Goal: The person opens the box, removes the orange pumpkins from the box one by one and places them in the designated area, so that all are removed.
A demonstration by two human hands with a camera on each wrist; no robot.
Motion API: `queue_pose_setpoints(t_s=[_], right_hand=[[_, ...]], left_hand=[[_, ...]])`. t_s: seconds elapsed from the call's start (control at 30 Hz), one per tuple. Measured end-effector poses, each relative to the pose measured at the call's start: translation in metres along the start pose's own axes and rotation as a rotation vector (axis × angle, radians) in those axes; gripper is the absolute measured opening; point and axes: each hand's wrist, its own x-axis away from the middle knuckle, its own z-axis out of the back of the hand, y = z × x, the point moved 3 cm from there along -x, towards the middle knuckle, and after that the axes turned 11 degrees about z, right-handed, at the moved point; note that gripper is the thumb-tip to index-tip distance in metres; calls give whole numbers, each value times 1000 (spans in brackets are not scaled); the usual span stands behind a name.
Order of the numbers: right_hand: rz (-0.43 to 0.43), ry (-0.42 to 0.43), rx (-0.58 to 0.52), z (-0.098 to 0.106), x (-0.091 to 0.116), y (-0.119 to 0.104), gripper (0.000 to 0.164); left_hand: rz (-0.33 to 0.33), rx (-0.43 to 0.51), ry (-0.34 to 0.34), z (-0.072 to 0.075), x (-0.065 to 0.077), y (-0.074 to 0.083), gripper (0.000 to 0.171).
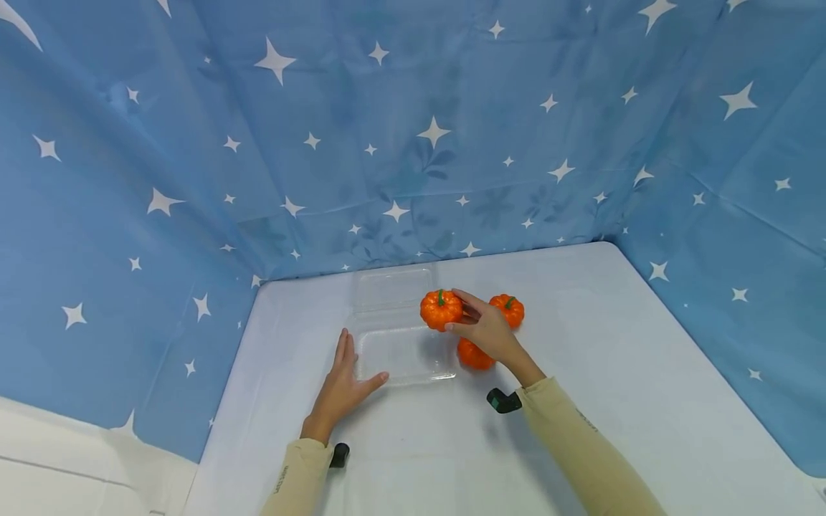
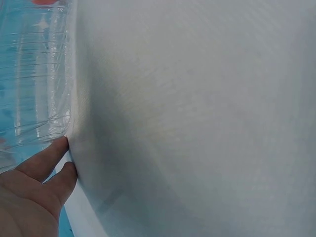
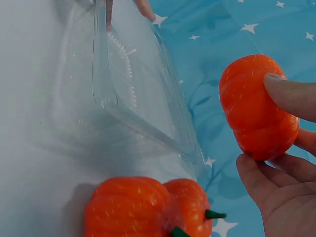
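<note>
A small orange toy pumpkin [image 1: 441, 309] with a green stem is in my right hand [image 1: 482, 326], pinched between thumb and fingers. In the right wrist view that pumpkin [image 3: 256, 106] is raised above the table, its side under the thumb. Below it and to its left is a clear plastic container [image 1: 393, 358] with its lid folded back. My left hand [image 1: 345, 387] is spread at the container's left side, fingers straight and thumb at its front edge. The left wrist view has the left fingertips right at the corner of the container [image 2: 42, 94].
Two more toy pumpkins lie on the white table [image 1: 613, 373] beside the right hand: one behind it [image 1: 508, 310], one partly under it [image 1: 475, 354]. The open lid [image 1: 393, 288] reaches toward the back edge. A blue star-patterned curtain [image 1: 387, 93] surrounds the table.
</note>
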Motion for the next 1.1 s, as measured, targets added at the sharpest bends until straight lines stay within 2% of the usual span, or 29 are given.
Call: queue_pose_setpoints(t_s=[0.27, 0.57, 0.7, 1.1], right_hand=[[-60, 42, 18, 20, 11, 2, 74], [-60, 87, 31, 44, 24, 11, 74], [-85, 96, 55, 53, 31, 15, 75], [-91, 123, 77, 80, 52, 28, 77]], left_hand=[[3, 11, -15, -1, 0, -2, 126], [11, 10, -15, 1, 2, 2, 127], [19, 6, -18, 0, 2, 1, 127], [-5, 6, -12, 1, -1, -2, 126]])
